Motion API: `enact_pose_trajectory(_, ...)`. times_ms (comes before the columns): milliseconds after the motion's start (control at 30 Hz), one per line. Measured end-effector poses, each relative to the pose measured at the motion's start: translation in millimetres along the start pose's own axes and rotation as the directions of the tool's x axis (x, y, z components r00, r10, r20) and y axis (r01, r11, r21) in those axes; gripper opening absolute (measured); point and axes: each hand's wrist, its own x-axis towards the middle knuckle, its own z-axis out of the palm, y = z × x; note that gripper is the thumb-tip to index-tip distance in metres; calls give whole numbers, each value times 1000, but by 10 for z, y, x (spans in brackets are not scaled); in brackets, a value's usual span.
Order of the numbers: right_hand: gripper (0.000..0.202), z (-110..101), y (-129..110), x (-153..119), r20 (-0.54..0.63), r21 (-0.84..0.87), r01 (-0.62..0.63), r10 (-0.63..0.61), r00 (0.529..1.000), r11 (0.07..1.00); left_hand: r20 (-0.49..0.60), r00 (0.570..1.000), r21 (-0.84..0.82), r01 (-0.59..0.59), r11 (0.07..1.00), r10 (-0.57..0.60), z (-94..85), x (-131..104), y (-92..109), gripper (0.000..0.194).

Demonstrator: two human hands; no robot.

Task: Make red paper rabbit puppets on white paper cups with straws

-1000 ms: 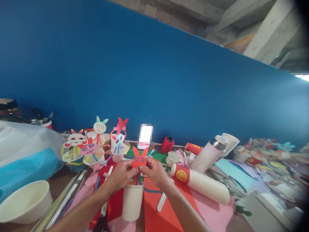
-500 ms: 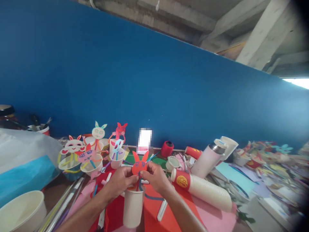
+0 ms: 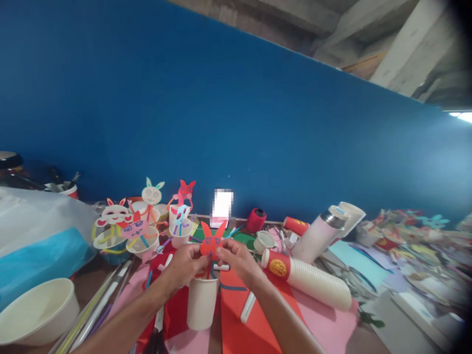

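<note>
A red paper rabbit head [image 3: 210,246] with long ears and drawn eyes is upright above a white paper cup [image 3: 201,305]. My left hand [image 3: 188,265] pinches its lower left edge. On its right edge are the closed fingers of my right hand [image 3: 238,258]. Below the head, blue and orange strips run down to the cup's rim. Behind and left, paper animal figures stand in cups, among them a white rabbit [image 3: 151,194], a pink cat face [image 3: 135,228] and a red figure [image 3: 187,191].
A stack of cups [image 3: 319,285] lies right of my hands, near a pink bottle [image 3: 317,238]. Red paper [image 3: 258,319] spreads under my right forearm. A large white bowl [image 3: 40,314] stands at the left. A bright phone [image 3: 221,207] leans near the blue wall [image 3: 236,108].
The view has shifted slightly, and objects on the table appear a little higher. Both hands keep their hold on the rabbit head; my right fingers have shifted slightly at its edge.
</note>
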Motion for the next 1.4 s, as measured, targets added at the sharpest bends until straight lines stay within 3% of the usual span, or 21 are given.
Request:
enact_pose_trajectory(200,20,-3,62,15,23,-60,51,-50,998,997,-9,1000,62,-26,998,26,-7,19,-93,18)
enact_pose_trajectory(433,13,-1,52,-3,-59,-234,46,-62,996,971,18,1000,47,-5,999,4,43,11,-98,19)
enact_pose_trajectory(667,12,-2,47,1,-38,-168,59,-67,997,984,10,1000,-20,3,1000,-2,71,-15,-56,16)
enact_pose_trajectory(833,18,-26,73,24,-36,-113,37,-41,999,993,107,993,-94,55,994,-44,40,-28,-12,21)
enact_pose_trajectory(967,16,-42,81,36,-38,-48,44,-46,998,998,136,990,-72,52,996,-42,18,-53,74,18)
enact_pose_trajectory(1133,19,-46,57,27,-12,-35,33,-33,999,999,88,995,-69,46,997,-40,4,-61,149,20)
enact_pose_trajectory(1267,21,-40,62,13,25,-50,23,-22,999,998,105,994,-73,34,997,-26,-24,-46,112,22)
enact_pose_trajectory(1400,19,-23,68,0,45,-39,4,-2,999,999,97,995,45,-2,999,-3,-68,-29,48,22)
